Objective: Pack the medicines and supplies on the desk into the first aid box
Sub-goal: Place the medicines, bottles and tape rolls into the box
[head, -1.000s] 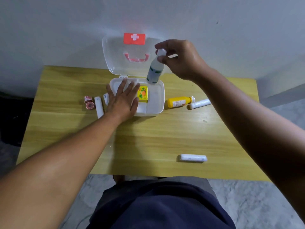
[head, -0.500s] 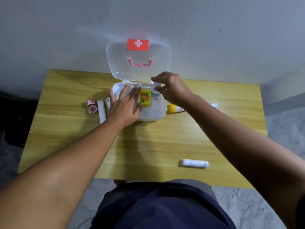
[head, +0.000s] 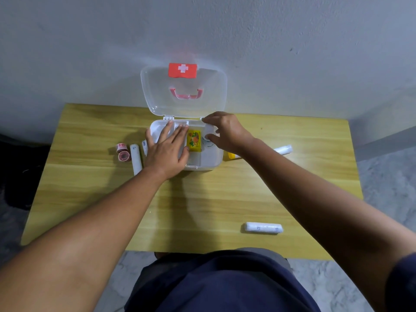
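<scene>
Left hand (head: 167, 152) lay flat, fingers spread, steadying first aid box (head: 210, 163); right hand (head: 225, 132) loosely curled around small bottle (head: 208, 141), judged light, rigid, slippery; best gripped mid-body.

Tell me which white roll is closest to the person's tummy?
The white roll lying alone near the desk's front edge. The other two rolls sit farther back beside the first aid box, one on each side.

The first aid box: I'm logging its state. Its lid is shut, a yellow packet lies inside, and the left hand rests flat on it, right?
Not quite. The head view shows the first aid box with its lid standing open. The yellow packet lies inside and the left hand rests flat on it.
</scene>
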